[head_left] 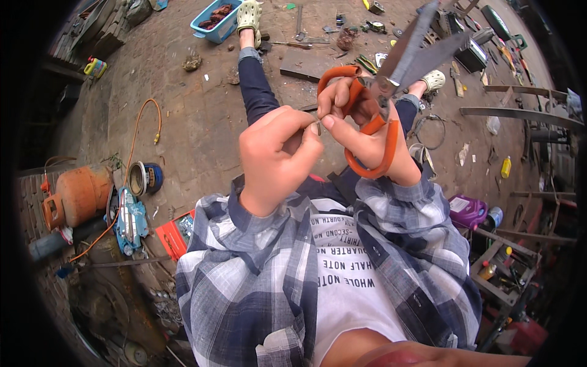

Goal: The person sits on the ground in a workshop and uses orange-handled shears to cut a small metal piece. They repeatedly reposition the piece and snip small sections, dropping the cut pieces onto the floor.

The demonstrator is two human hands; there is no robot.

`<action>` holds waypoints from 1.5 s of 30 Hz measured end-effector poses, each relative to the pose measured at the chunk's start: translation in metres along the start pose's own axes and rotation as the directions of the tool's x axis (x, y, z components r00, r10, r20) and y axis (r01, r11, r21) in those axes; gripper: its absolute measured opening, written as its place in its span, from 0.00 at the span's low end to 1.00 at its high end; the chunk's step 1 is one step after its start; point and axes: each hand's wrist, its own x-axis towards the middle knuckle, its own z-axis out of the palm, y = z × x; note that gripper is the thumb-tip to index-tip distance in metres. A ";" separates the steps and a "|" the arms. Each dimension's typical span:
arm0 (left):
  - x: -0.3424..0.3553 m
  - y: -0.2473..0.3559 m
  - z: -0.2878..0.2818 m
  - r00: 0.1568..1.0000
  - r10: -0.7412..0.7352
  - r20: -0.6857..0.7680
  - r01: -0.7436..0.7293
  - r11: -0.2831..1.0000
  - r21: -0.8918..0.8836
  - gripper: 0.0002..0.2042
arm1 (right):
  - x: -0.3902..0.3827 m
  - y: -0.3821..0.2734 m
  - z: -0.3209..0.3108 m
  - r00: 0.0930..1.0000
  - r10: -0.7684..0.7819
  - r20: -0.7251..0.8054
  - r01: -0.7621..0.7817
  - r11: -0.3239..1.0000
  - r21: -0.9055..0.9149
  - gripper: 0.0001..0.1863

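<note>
In front of my chest both hands meet, fingertips almost touching. My left hand [275, 153] is closed in a pinch on something tiny and thin, too small to make out. Large scissors [391, 79] with orange handles and worn grey blades hang on my right hand [379, 144]. Its fingers pass through the handle loops, and the blades stand apart, pointing up and away to the right. The right thumb and forefinger also come together beside the left fingertips; whether they grip the same tiny thing I cannot tell.
My legs stretch out over brick paving. A blue basin [217, 24] stands by my left foot, with a flat metal block [309, 64] between the legs. An orange gas cylinder [79, 196] and open tin [145, 178] are left; a purple jug [468, 211] and metal frames [507, 269] are right.
</note>
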 end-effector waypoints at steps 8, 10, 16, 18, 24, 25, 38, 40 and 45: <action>0.003 0.000 0.010 0.995 0.062 -0.076 -0.068 0.994 -0.086 0.02 | 0.001 -0.005 0.005 0.937 0.346 0.051 -0.308 0.749 0.586 0.11; 0.005 0.003 0.011 0.998 -0.027 -0.047 0.017 0.977 -0.210 0.02 | 0.000 0.001 0.007 0.944 0.329 0.040 -0.270 0.693 0.669 0.10; -0.001 -0.007 0.005 0.986 -0.164 0.030 0.162 0.905 -0.393 0.05 | 0.003 0.002 -0.001 0.965 0.263 -0.016 -0.166 0.653 0.739 0.08; -0.003 -0.009 0.000 0.981 -0.188 0.056 0.194 0.889 -0.414 0.06 | 0.000 0.004 -0.007 0.968 0.241 -0.072 -0.139 0.751 0.645 0.10; -0.001 -0.008 0.004 0.988 -0.155 0.020 0.149 0.892 -0.428 0.04 | -0.004 -0.001 0.003 0.949 0.207 -0.236 -0.169 0.971 0.168 0.18; -0.001 -0.008 0.005 0.989 -0.151 0.001 0.137 0.895 -0.425 0.03 | -0.005 0.003 0.002 0.964 0.124 -0.236 -0.109 0.991 0.076 0.19; -0.006 -0.009 0.005 0.974 -0.012 -0.228 -0.014 0.994 -0.112 0.06 | -0.018 0.006 0.013 0.971 -0.236 -0.022 0.120 0.567 -0.815 0.36; -0.008 -0.010 0.004 0.972 0.007 -0.235 -0.029 0.996 -0.089 0.06 | -0.019 0.008 0.014 0.971 -0.237 -0.019 0.124 0.574 -0.810 0.36; -0.007 -0.012 0.007 0.969 0.058 -0.241 -0.057 0.998 0.012 0.07 | -0.019 0.007 0.009 0.981 -0.193 -0.006 0.112 0.594 -0.796 0.36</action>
